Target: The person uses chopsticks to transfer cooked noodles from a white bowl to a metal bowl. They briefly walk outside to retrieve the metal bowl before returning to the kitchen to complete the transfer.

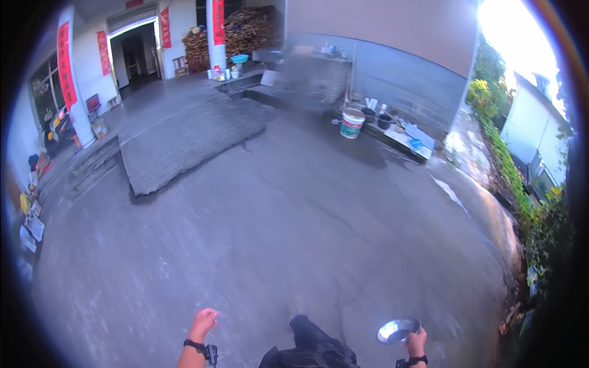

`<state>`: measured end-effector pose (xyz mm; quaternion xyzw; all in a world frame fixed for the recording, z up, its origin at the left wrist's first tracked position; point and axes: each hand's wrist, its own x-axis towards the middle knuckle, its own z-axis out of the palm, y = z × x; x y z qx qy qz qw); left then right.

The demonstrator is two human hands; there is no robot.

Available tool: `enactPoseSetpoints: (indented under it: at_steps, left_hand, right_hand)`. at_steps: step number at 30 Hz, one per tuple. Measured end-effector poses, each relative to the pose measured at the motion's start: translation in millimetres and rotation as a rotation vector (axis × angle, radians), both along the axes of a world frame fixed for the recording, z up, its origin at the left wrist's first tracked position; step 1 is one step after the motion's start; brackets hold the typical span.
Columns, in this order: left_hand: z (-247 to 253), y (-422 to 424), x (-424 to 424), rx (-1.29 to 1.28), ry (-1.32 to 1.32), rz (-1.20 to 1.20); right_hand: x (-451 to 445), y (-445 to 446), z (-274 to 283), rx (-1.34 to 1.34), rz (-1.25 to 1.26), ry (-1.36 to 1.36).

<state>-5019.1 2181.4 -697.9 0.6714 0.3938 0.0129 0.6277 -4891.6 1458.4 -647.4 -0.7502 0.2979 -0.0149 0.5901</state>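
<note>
My right hand [416,345] grips the rim of a shiny, shallow metal bowl [398,330] at the lower right. The bowl is tilted so that its inside shows. At the lower left, my left hand [204,322] is held out over the concrete yard [276,239] with its fingers curled in and nothing visible in them. A dark band with a small device sits on each wrist. Between the hands, my dark clothing and one leg show at the bottom edge.
A concrete ramp [184,142] with a raised edge leads to a porch and an open doorway [135,57]. By the wall stand a white bucket [352,124] and a low slab [405,140] holding basins. Stacked firewood [244,39] lies behind a pillar; plants [506,161] line the right edge.
</note>
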Motion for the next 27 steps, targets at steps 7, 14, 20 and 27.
enactPoseSetpoints:
  at_steps: [7, 14, 20, 27]
  left_hand:
    - [-30.1, 84.7, 119.9, -0.084, 0.074, -0.095]
    - [-8.8, 147.2, 193.0, -0.181, 0.124, 0.202]
    - [-54.9, 236.7, 258.6, -0.162, 0.216, 0.370]
    - [15.5, 439.9, 513.8, 0.038, 0.039, 0.192]
  right_hand:
    - [204.2, 82.9, -71.9, -0.250, 0.225, 0.064]
    - [526.7, 243.5, 19.3, -0.039, 0.406, -0.301]
    - [706.5, 450.4, 75.6, 0.004, 0.465, -0.115]
    - [798.7, 600.1, 91.2, 0.010, 0.375, -0.006]
